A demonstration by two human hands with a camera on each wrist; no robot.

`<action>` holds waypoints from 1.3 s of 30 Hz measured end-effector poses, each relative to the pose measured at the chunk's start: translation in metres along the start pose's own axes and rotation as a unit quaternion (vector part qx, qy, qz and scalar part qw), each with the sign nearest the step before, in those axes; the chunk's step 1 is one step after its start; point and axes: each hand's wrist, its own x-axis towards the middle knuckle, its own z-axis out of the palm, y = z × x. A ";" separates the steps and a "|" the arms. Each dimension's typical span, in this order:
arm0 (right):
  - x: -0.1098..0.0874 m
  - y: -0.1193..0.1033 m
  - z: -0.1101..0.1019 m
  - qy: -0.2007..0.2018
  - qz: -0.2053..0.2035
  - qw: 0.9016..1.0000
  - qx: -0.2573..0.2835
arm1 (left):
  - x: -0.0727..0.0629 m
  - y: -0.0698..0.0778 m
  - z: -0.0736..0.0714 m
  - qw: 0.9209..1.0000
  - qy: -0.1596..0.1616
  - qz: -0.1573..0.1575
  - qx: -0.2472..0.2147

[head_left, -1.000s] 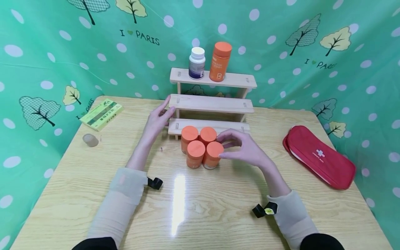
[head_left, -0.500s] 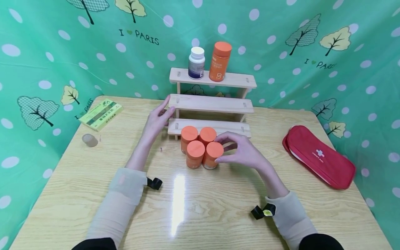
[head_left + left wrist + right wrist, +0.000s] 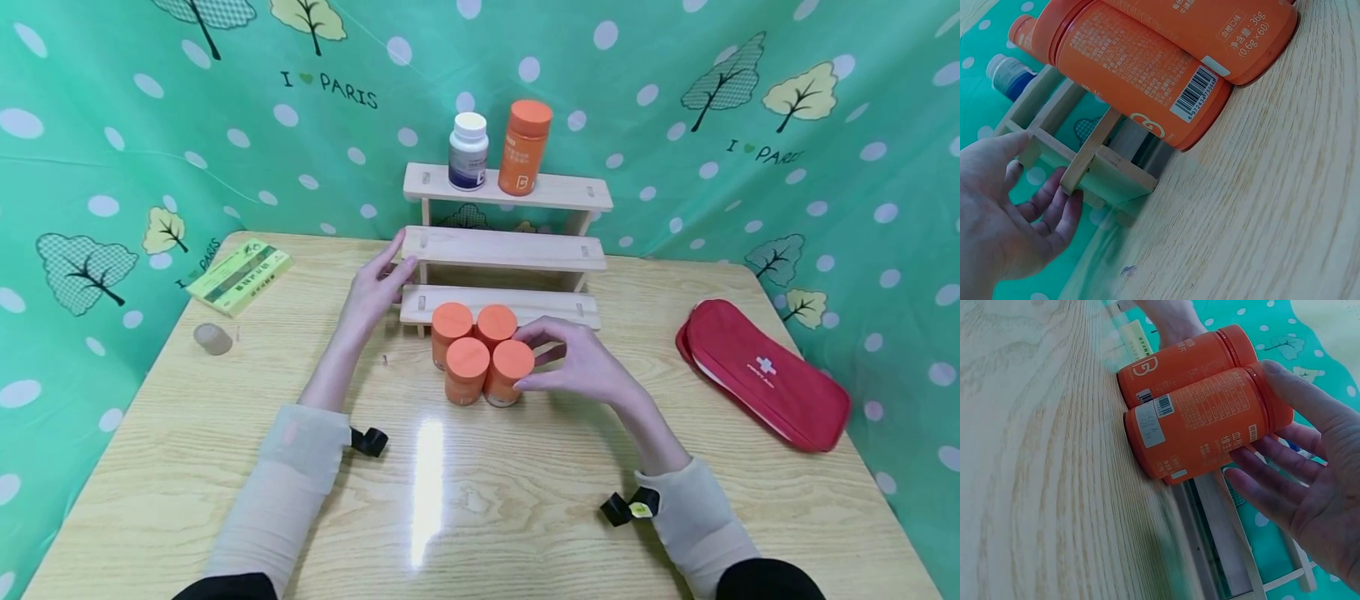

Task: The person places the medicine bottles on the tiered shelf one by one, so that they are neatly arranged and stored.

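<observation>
Several orange bottles (image 3: 465, 387) with orange lids stand upright in a tight cluster before a three-step wooden stand (image 3: 510, 247). My right hand (image 3: 573, 358) has its thumb and fingers around the front right bottle (image 3: 512, 367). In the right wrist view, the thumb lies at that bottle's lid (image 3: 1279, 406) and the other fingers run along its side. At the stand's left end, my left hand (image 3: 375, 287) holds the middle step's edge. Its fingers curl round the end of a slat (image 3: 1088, 153) in the left wrist view.
A white and blue bottle (image 3: 468, 152) and a taller orange bottle (image 3: 523, 148) occupy the top step. To the left lie a green-yellow box (image 3: 238, 277) and a small greyish cylinder (image 3: 213, 338). A red first-aid pouch (image 3: 765, 375) lies to the right.
My right thumb and fingers have shifted slightly left and nearer along the front right bottle. The left hand keeps its place on the stand, and the bottles stay put.
</observation>
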 end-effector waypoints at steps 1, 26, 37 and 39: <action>0.000 0.000 0.000 -0.001 0.001 1.000 0.000 | 0.000 0.000 0.000 1.000 0.000 0.000 0.001; -0.003 -0.003 -0.010 -0.015 0.002 1.000 -0.010 | 0.000 0.001 -0.001 1.000 -0.003 0.000 -0.001; -0.006 0.003 -0.026 -0.004 0.013 1.000 0.006 | -0.001 0.001 0.000 1.000 -0.005 0.007 -0.005; -0.005 0.006 -0.031 0.000 0.007 1.000 0.018 | -0.002 0.001 -0.001 1.000 -0.003 0.005 -0.003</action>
